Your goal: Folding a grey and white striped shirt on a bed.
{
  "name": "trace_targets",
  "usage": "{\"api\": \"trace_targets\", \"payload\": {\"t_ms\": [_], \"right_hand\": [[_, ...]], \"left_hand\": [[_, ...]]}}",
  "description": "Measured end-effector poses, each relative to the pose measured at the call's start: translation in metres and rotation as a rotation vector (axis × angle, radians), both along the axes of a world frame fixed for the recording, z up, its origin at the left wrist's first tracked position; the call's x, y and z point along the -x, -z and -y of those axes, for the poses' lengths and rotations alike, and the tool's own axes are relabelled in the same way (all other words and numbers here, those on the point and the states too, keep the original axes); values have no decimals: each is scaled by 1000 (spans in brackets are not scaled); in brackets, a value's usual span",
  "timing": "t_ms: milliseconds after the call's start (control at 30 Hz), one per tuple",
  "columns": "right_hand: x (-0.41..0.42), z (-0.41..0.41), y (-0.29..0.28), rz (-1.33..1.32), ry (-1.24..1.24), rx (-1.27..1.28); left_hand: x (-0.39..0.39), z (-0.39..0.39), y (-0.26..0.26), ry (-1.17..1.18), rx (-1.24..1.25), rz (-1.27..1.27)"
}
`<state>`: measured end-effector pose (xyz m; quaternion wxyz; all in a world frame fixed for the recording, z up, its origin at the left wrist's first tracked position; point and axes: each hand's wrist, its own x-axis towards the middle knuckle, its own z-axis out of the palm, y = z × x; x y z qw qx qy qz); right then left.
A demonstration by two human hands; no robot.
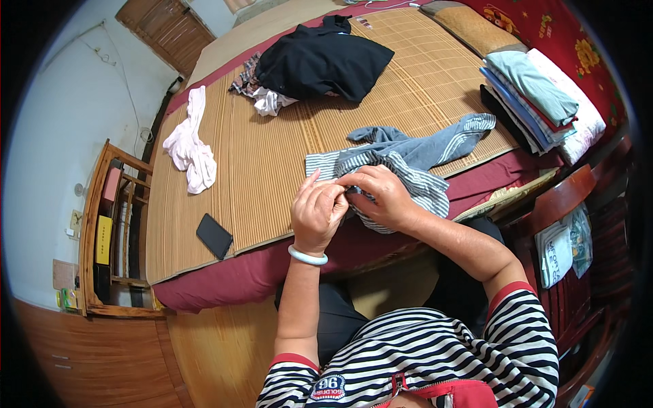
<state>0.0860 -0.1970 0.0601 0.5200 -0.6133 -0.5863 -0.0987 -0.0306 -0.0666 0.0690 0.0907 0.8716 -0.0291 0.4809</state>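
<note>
A blue-grey garment with white-striped parts (408, 153) lies crumpled at the near edge of the bed, one long part stretched towards the right. My left hand (317, 209), with a pale bangle at the wrist, pinches a bit of it between curled fingers and thumb. Meeting it from the right, my right hand (380, 196) has thumb and fingers closed on the same spot. The fingers hide most of what lies between them. The striped cloth hangs below my right hand over the bed's edge.
Farther back on the bamboo mat (265, 194) lie a black garment (321, 64) and a pale pink one (191, 143). A black smartphone (214, 236) rests near the left edge. Folded clothes (535, 97) are stacked at right, above a wooden chair (566, 196) with packaged items (557, 255).
</note>
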Motion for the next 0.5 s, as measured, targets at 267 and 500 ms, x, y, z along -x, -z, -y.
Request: {"api": "trace_targets", "payload": {"t_ms": [267, 500], "right_hand": [[-8, 2, 0, -72, 2, 110], [-20, -1, 12, -371, 54, 1]], "left_hand": [[-3, 2, 0, -41, -52, -21], [0, 1, 7, -68, 397, -417]]}}
